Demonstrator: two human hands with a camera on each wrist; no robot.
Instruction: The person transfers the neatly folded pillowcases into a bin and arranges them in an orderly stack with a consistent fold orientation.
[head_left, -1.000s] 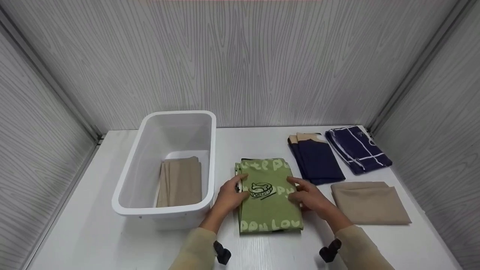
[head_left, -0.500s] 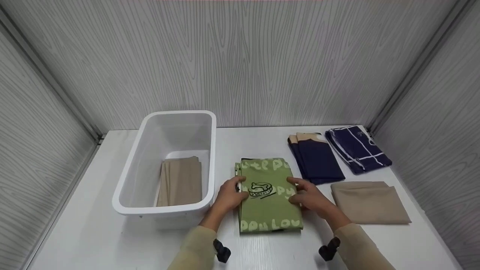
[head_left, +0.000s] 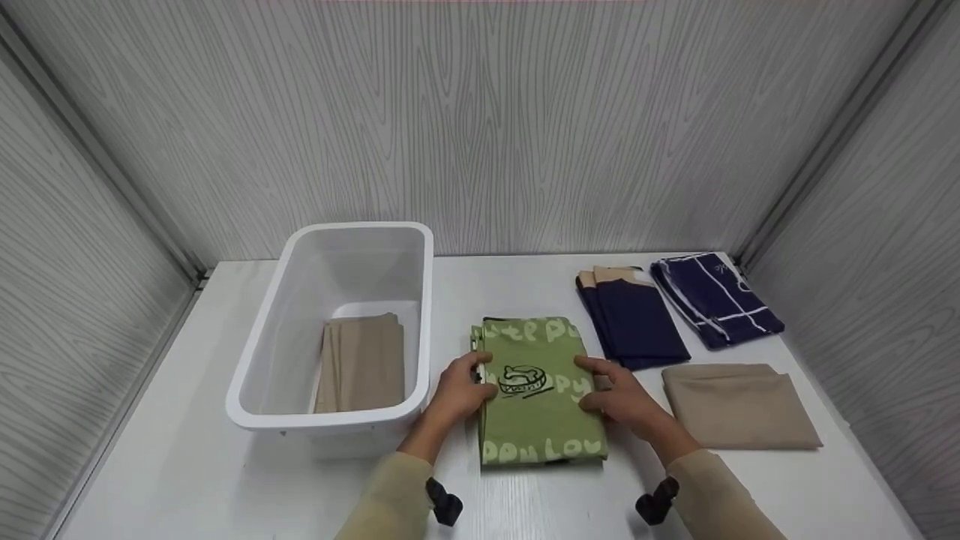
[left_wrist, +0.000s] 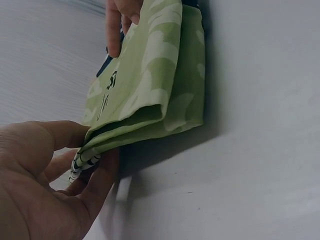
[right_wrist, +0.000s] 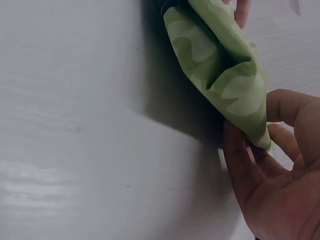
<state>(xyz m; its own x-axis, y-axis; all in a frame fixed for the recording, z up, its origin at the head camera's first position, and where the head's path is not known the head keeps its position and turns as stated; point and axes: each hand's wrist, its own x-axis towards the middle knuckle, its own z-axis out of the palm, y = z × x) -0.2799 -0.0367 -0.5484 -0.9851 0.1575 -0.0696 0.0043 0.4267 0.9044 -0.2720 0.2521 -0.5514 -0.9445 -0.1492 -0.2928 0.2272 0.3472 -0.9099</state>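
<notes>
One folded green cloth (head_left: 536, 424), printed with pale lettering and a black bowl drawing, is being held by its two long sides at a white table (head_left: 540, 501). Its left edge is being pinched by the left hand (head_left: 456, 388), thumb above and fingers beneath, closed down to the fabric's thickness; its right edge is being gripped likewise by the right hand (head_left: 624, 394). Both edges are being held raised off the surface. To the left, one folded beige cloth (head_left: 367, 364) is being contained in a white bin (head_left: 330, 422). To the right, three folded items are being displayed: one tan-ended navy cloth (head_left: 641, 322), one white-lined navy cloth (head_left: 716, 300), one plain tan cloth (head_left: 742, 412).
</notes>
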